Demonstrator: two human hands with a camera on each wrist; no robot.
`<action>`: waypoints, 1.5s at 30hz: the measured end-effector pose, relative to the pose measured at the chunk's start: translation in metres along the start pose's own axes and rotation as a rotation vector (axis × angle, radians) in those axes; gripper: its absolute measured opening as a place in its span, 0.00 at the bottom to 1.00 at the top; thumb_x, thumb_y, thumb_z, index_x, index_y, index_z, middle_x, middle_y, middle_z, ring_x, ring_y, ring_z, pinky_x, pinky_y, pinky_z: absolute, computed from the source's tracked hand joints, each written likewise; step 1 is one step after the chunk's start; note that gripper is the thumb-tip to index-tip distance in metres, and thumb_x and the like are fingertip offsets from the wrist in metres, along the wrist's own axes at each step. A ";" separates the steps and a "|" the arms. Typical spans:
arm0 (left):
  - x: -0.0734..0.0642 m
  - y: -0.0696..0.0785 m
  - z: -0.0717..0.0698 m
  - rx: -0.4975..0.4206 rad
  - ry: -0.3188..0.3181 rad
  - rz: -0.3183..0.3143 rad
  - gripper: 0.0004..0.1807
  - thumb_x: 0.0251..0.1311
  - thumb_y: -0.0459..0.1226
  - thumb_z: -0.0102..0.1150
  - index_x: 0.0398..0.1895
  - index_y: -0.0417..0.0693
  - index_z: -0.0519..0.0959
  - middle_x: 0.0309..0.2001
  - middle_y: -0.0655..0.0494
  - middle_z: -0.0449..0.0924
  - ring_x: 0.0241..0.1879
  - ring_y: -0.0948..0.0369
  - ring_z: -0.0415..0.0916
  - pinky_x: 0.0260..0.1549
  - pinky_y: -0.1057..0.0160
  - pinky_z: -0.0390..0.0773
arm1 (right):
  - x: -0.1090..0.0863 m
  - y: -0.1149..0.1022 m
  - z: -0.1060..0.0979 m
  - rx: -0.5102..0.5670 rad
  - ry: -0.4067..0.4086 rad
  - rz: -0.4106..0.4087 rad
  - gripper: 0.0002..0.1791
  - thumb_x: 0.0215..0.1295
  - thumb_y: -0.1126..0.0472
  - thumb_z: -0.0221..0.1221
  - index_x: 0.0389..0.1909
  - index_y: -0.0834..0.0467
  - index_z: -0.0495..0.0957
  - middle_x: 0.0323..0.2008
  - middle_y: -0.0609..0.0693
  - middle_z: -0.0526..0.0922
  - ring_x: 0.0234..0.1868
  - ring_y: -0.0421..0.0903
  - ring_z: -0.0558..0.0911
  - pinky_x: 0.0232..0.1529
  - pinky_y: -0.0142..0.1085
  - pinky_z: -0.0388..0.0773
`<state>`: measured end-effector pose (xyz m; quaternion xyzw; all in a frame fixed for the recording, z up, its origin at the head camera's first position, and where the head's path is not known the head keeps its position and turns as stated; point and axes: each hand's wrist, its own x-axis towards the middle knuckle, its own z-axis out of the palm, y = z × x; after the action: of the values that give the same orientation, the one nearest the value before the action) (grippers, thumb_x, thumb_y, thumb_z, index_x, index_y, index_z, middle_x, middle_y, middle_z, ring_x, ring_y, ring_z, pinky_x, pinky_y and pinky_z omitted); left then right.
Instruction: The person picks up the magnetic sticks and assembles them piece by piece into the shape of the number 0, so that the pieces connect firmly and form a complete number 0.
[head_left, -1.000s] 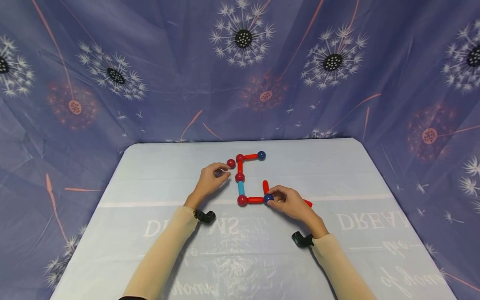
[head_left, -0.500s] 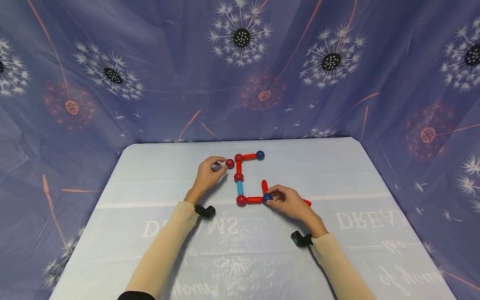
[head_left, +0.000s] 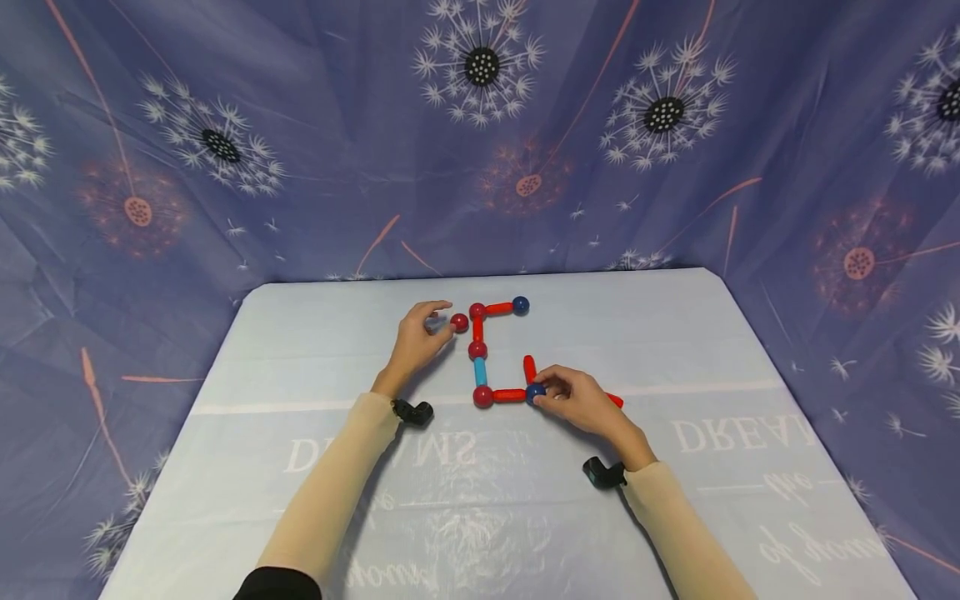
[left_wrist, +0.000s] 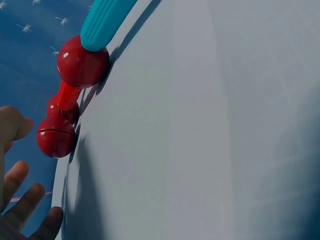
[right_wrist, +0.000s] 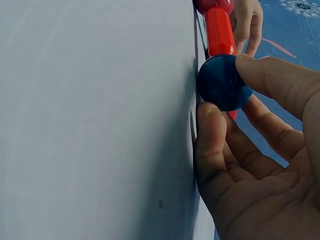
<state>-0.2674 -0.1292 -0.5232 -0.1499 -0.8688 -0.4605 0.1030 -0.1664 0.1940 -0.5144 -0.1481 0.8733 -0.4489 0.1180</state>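
Observation:
In the head view my left hand (head_left: 420, 337) is beside a loose red ball (head_left: 459, 322), its thumb tip close to or touching it and its fingers spread. The left wrist view shows the fingers apart from the red ball (left_wrist: 56, 136). My right hand (head_left: 581, 402) pinches a blue ball (right_wrist: 222, 82) between thumb and fingers. That ball meets the end of a red rod (head_left: 510, 396), which runs to a red corner ball (head_left: 483, 397). From there a turquoise rod (head_left: 480, 372), a middle red ball (head_left: 477, 350) and another red rod (head_left: 477, 330) lead away.
An upper red ball (head_left: 477, 312) joins a red rod (head_left: 498, 308) ending in a far blue ball (head_left: 521, 305). One red rod (head_left: 529, 367) stands out beyond the right hand; another red rod (head_left: 615, 400) is partly hidden behind it. A patterned cloth backdrop (head_left: 337, 167) surrounds the white table (head_left: 675, 333).
The left hand moved up and left to the loose red ball, its fingers around it half a second ago; now they are spread wider. The right hand keeps its pinch on the blue ball.

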 end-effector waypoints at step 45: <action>0.004 0.003 0.014 0.121 -0.116 -0.044 0.21 0.65 0.36 0.68 0.60 0.43 0.81 0.57 0.45 0.83 0.58 0.49 0.80 0.61 0.49 0.78 | -0.001 -0.001 0.002 -0.007 0.005 0.016 0.17 0.66 0.57 0.70 0.53 0.54 0.82 0.40 0.48 0.84 0.38 0.45 0.80 0.38 0.33 0.78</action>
<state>-0.2707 -0.1156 -0.5278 -0.1507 -0.9026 -0.4000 0.0512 -0.1651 0.1926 -0.5146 -0.1402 0.8764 -0.4451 0.1188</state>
